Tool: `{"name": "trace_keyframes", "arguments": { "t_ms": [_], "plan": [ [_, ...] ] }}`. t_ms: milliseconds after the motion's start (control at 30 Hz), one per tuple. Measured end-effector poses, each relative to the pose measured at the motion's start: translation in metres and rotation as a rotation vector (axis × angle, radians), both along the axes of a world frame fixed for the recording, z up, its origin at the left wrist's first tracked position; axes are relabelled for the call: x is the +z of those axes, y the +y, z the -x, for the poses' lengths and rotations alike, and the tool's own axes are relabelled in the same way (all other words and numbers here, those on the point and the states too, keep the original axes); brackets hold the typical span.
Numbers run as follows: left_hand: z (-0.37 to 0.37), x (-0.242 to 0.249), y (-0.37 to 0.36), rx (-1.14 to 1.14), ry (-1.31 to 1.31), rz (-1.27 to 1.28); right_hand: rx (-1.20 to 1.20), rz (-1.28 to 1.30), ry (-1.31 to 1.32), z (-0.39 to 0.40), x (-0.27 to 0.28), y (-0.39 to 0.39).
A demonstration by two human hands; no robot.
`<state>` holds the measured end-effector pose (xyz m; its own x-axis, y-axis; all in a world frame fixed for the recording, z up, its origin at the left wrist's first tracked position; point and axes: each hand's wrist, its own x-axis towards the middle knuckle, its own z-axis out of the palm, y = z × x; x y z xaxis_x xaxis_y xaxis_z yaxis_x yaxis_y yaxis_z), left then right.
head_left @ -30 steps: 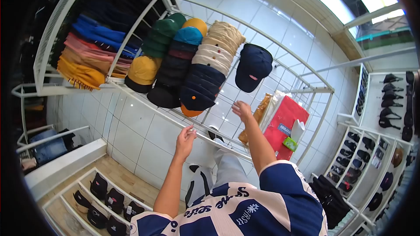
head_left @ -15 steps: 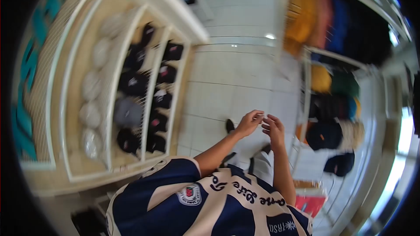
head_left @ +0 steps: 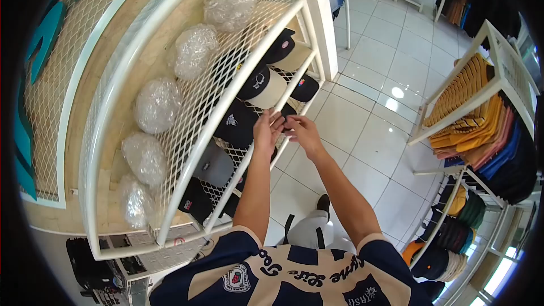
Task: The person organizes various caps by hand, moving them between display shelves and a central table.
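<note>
In front of the cap rack, my left hand (head_left: 267, 131) is raised with its fingers loosely apart and curled a little. Facing it, my right hand (head_left: 304, 136) points its bent fingers toward the left one, fingertips close together. No held thing shows in either hand. Behind the hands, in this view, are a black cap with a white logo (head_left: 237, 122) and a black-and-cream cap (head_left: 263, 86). A grey cap (head_left: 214, 164) sits lower on the same shelf, left of my left wrist.
Several plastic-wrapped rounded bundles (head_left: 157, 105) line the upper shelf of the white mesh rack (head_left: 195, 146). A white pillar (head_left: 317, 17) stands at the rack's far end. On the right, a white stand (head_left: 453, 110) carries folded clothes (head_left: 462, 119), with more caps (head_left: 453, 235) below. White tiles cover the floor (head_left: 368, 130).
My view has turned left toward the rack, which now looks closer and larger. Both hands have moved up and left, from over the floor to in front of the caps, still close together.
</note>
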<state>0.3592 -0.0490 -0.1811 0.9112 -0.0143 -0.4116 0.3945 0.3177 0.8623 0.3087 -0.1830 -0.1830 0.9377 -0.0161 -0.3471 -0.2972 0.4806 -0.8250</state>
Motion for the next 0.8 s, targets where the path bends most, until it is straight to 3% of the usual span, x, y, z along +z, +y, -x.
{"name": "trace_keyframes", "arguments": {
  "t_ms": [133,200,233,400,533,667,767,800],
  "plan": [
    [-0.058,0.009,0.024,0.135,0.03,0.179,0.013,0.036,-0.03,-0.091,0.012,0.04],
    [-0.08,-0.002,0.037,0.213,0.045,0.275,-0.098,-0.04,-0.113,-0.132,0.003,0.06],
    [-0.088,-0.005,0.041,0.262,0.087,0.292,-0.159,0.039,-0.118,-0.149,0.002,0.068],
    [-0.108,-0.018,0.06,0.229,0.145,0.333,-0.158,0.15,-0.115,-0.2,-0.016,0.085],
    [-0.082,-0.007,0.06,0.177,0.104,0.361,-0.151,0.073,-0.108,-0.181,-0.001,0.078],
    [-0.03,0.002,0.05,0.159,0.077,0.397,-0.11,-0.151,-0.108,-0.109,0.015,0.048],
    [0.014,-0.036,0.054,0.031,0.064,0.577,-0.112,-0.18,-0.081,-0.038,-0.002,0.023],
    [0.033,-0.036,0.043,-0.02,0.051,0.508,-0.118,-0.192,-0.064,-0.011,-0.007,0.012]
  ]
}}
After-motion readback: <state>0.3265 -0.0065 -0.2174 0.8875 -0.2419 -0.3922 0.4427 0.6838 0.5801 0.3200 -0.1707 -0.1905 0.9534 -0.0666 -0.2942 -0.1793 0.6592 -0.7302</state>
